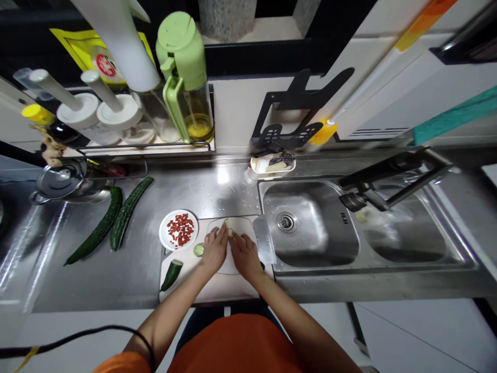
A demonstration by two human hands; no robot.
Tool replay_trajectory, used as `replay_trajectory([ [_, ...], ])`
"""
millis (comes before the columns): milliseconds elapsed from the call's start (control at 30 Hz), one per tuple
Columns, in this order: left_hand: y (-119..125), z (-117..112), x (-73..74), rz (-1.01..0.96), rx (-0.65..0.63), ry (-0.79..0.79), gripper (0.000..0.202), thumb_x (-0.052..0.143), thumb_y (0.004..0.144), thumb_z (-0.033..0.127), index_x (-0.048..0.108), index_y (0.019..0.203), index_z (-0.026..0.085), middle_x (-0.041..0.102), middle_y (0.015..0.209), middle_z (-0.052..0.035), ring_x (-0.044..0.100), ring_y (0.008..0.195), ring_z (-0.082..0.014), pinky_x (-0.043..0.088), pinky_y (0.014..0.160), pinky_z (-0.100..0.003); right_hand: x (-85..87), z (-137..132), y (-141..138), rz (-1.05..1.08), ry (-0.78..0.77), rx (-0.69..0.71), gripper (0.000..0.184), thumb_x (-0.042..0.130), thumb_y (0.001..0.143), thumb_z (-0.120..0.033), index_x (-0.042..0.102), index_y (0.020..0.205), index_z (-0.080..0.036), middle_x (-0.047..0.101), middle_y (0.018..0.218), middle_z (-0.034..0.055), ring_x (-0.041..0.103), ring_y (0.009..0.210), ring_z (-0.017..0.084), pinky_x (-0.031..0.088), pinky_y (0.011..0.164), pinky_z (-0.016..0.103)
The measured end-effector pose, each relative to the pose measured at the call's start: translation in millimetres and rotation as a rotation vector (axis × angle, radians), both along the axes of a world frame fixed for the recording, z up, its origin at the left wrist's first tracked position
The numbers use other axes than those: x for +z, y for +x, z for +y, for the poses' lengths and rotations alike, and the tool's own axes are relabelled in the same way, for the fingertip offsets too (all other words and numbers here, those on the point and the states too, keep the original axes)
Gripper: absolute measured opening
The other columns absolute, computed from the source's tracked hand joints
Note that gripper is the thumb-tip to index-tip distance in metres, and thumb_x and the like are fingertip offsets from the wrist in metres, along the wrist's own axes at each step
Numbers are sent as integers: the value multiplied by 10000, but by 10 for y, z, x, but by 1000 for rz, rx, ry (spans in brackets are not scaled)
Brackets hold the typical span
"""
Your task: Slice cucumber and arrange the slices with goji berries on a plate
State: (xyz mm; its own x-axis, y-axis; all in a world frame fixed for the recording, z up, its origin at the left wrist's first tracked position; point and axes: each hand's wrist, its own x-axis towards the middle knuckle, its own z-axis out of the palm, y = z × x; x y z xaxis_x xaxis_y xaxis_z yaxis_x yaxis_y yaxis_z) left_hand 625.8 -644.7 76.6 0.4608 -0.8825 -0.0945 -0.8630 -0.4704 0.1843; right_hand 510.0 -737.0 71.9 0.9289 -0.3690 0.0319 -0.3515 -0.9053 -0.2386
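Both hands meet over a pale cutting board (209, 290) at the counter's front. My left hand (215, 253) and my right hand (245, 257) have their fingertips closed on small pale green cucumber slices (229, 226), largely covered by the fingers. Left of my left hand lies a single cucumber slice (199, 249). A cut cucumber piece (171, 275) with dark green skin rests at the board's left edge. Beside my right hand, a wide-bladed kitchen knife (264, 240) lies on the board's right side. A white plate (164, 237) of chopped red pieces (180, 229) stands at the upper left corner.
Two whole cucumbers (130, 212) lie on the steel counter (140, 274) to the left. A double sink (310, 254) with a black faucet (382, 178) is at right. Behind stand an oil bottle (186, 77), seasoning jars (120, 114), a sponge holder (272, 167) and a black rack (287, 111).
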Motion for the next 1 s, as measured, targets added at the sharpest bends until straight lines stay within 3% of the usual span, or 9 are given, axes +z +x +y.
replay_trajectory([
  [633, 12, -12, 45, 58, 40, -151, 484, 429, 842, 132, 423, 1321, 204, 444, 1364, -114, 415, 1160, -288, 415, 875, -444, 65, -21, 2, 9, 47, 8, 446, 431, 862, -129, 473, 1299, -211, 445, 1363, 78, 333, 1183, 292, 353, 881, 422],
  [767, 79, 203, 178, 154, 102, -295, 407, 413, 868, 160, 467, 1271, 179, 531, 1246, -111, 462, 1148, -220, 407, 958, -377, 100, -26, -30, -19, 70, 4, 396, 423, 884, -162, 501, 1271, -193, 454, 1350, 84, 325, 1183, 289, 358, 886, 425],
  [833, 119, 397, 234, 212, 205, -334, 379, 398, 879, 175, 480, 1248, 168, 551, 1192, -116, 496, 1124, -198, 416, 961, -346, 107, -21, -53, -32, 86, -4, 385, 419, 892, -179, 505, 1267, -194, 462, 1338, 92, 324, 1186, 285, 363, 885, 425],
  [1000, 164, 877, 223, 243, 474, -255, 295, 433, 859, 242, 560, 1118, 180, 621, 1036, -97, 604, 889, -194, 474, 819, -330, 95, 26, -98, -46, 115, -9, 362, 430, 887, -191, 539, 1232, -198, 502, 1287, 101, 337, 1180, 278, 360, 903, 424],
])
